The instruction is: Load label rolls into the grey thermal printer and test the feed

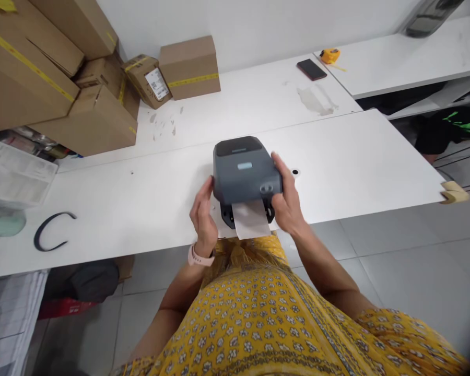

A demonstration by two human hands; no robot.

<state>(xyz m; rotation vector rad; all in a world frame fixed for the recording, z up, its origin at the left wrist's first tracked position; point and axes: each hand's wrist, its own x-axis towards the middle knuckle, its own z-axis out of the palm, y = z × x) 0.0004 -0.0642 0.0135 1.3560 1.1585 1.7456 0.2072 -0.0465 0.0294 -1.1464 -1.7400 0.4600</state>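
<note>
A dark grey label printer point(243, 175) is at the front edge of the white table, directly before me. Its front gapes, with the upper cover raised over the black base. A strip of white label paper point(251, 219) comes out of this gap and hangs toward me. My right hand point(288, 201) grips the cover's right side, thumb at the front corner near two small buttons. Against the left side rests my left hand point(204, 216), fingers bent and fingertips touching the casing. A pink watch band circles my left wrist.
Cardboard boxes point(102, 120) are stacked at the back left. A black headband point(39, 235) lies on the left, near a clear plastic container point(19, 172). Farther back are a phone point(312, 69) and a yellow tape measure point(329, 56). The table's right corner has a foam guard point(454, 192).
</note>
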